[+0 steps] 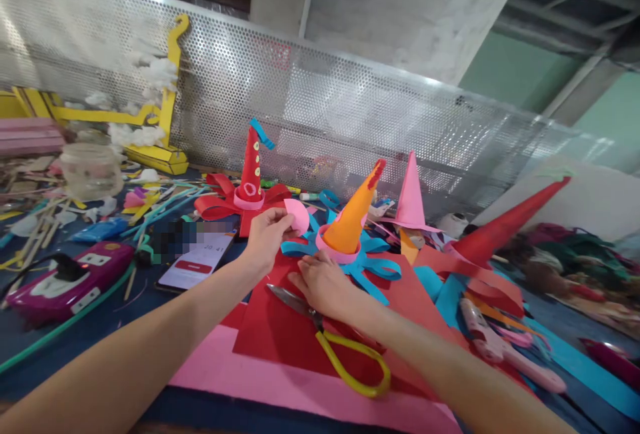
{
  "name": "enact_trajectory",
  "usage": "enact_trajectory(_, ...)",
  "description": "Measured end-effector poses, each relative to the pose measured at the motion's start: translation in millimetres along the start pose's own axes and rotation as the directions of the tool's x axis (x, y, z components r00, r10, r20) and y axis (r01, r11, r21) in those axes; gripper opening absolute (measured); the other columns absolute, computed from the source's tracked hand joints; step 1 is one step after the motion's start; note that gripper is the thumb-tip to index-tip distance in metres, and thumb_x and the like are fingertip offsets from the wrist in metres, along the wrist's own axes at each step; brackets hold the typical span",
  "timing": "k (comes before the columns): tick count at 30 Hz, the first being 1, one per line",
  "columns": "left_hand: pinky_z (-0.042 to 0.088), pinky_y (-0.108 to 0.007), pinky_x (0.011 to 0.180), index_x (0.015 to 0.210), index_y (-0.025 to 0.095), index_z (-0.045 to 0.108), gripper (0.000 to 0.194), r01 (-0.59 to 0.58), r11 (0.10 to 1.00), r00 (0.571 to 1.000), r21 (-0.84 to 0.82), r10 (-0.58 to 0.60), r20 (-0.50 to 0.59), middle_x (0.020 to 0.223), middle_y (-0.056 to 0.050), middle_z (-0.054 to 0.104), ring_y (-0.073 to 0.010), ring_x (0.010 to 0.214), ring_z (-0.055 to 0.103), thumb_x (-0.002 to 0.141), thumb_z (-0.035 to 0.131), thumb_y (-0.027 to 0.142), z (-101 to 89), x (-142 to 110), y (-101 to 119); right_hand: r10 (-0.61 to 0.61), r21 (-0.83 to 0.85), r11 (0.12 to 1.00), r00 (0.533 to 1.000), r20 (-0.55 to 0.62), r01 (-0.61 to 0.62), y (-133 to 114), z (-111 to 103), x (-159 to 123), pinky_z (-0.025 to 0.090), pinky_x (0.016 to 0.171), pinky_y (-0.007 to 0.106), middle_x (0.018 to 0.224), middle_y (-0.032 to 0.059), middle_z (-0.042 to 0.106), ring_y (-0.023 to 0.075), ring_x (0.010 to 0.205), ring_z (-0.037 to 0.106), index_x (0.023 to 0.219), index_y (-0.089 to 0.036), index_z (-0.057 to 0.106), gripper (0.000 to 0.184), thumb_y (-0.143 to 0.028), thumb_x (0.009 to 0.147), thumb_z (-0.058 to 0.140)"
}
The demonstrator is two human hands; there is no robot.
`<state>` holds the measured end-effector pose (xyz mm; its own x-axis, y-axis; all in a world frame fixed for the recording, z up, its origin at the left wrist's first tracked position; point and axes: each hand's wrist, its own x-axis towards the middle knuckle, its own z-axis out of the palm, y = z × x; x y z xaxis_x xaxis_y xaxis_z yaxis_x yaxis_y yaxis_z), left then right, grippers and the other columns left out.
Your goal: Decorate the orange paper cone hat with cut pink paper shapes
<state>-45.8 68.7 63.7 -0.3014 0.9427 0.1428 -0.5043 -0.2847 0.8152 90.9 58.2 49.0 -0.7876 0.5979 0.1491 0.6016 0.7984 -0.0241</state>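
Take the orange cone (pixel 347 221) as the centre of the clock. It stands on the desk (pixel 185 411) over red paper (pixel 277 337), leaning toward one o'clock, with a pink band (pixel 345 257) round its base and looped blue strips (pixel 379 267) spreading out below. At nine o'clock the left hand (pixel 267 231) has its grip closed on a rounded pink paper piece (pixel 298 217), pinched at one edge between thumb and fingers, just beside the blue loops. At seven o'clock the right hand (pixel 325 284) lies low, palm down and fingers bent, close against the pink band; I cannot tell whether its grip is holding anything. Scissors (pixel 363 354) with yellow handles lie at six o'clock, blades beside and partly behind that hand. A pink sheet (pixel 225 371) shows beneath the red paper, also toward six.

At ten o'clock a red cone (pixel 250 171) stands upright on red loops; a pink cone (pixel 413 197) is at two, a tilted red cone (pixel 505 227) at three, and a pink glue gun (pixel 483 331) at four. Between eight and nine lie a phone (pixel 197 261) and, farther out, a magenta power strip (pixel 107 267).
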Motion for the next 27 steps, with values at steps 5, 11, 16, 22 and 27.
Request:
enact_trajectory(5,0.053,-0.031,0.073,0.071,0.014,0.059,0.015,0.021,1.0,1.0,0.018,-0.022,0.017,0.066,0.002,0.06,-0.012,0.065,0.061,0.06,0.069,0.014,0.7,0.1,-2.6,-0.103,0.217,0.969,0.992,-0.07,0.116,-15.8,2.3,7.7,0.043,0.082,0.031,0.092,0.006,0.067,0.0199,0.088,0.06,0.084,-0.018,0.062,0.015,-0.018,0.088,0.047)
enact_trajectory(11,0.054,-0.032,0.073,0.077,0.012,0.06,0.019,0.118,0.99,0.985,0.073,-0.126,0.117,0.069,-0.002,0.063,-0.0138,0.065,0.063,0.06,0.068,0.009,6.5,-11.8,-10.9,0.318,0.491,0.859,0.904,-0.286,-0.146,24.6,-26.7,-17.6,0.048,0.058,0.028,0.075,0.0044,0.063,0.0156,0.061,0.057,0.09,-0.015,0.059,0.019,-0.021,0.089,0.041)
enact_trajectory(16,0.056,-0.033,0.071,0.076,0.013,0.058,0.017,0.137,0.98,0.963,0.145,-0.166,0.212,0.068,0.0,0.061,-0.0124,0.062,0.063,0.062,0.068,0.011,11.6,-25.3,-20.0,0.467,0.684,0.71,0.837,-0.285,-0.164,45.2,-29.5,-24.6,0.047,0.047,0.023,0.076,0.0018,0.057,0.0117,0.053,0.053,0.095,-0.016,0.053,0.026,-0.038,0.088,0.042)
enact_trajectory(22,0.054,-0.028,0.058,0.069,0.016,0.061,0.011,-0.005,0.944,0.912,0.33,-0.131,0.388,0.062,0.0,0.063,-0.0137,0.056,0.061,0.061,0.066,0.011,11.1,-30.7,-29.3,0.421,0.707,0.688,0.884,-0.203,-0.166,42.3,-33.4,-30.7,0.039,0.044,0.02,0.053,-0.0056,0.045,0.0084,0.045,0.044,0.065,-0.017,0.055,0.024,-0.035,0.081,0.053)
enact_trajectory(27,0.054,-0.029,0.064,0.084,0.02,0.064,0.015,-0.196,0.848,0.916,0.492,-0.021,0.401,0.084,-0.005,0.07,-0.019,0.075,0.067,0.069,0.062,0.018,4.6,-19.8,-32.4,0.439,0.62,0.76,0.857,-0.27,-0.194,66.7,-50.4,-42.1,0.046,0.053,0.024,0.059,-0.003,0.056,0.0132,0.055,0.057,0.071,-0.017,0.063,0.021,-0.035,0.08,0.056)
